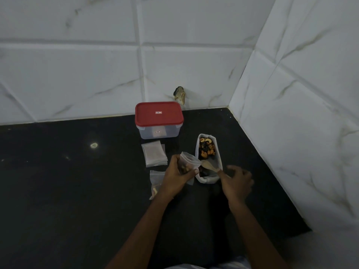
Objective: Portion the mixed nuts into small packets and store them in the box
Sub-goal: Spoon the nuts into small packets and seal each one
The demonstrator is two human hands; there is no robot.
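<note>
My left hand grips a small clear packet with some nuts inside, its mouth tilted toward the tray. My right hand pinches the handle of a wooden spoon whose bowl lies at the packet's mouth, over the near end of the white tray. Mixed nuts fill the tray's far end. A clear box with a red lid stands shut at the back. A stack of empty packets lies in front of it. A filled packet lies flat, partly under my left wrist.
The black counter meets tiled walls at the back and on the right, forming a corner. A chipped hole shows in the back wall behind the box. The counter's front right edge ends near my right forearm.
</note>
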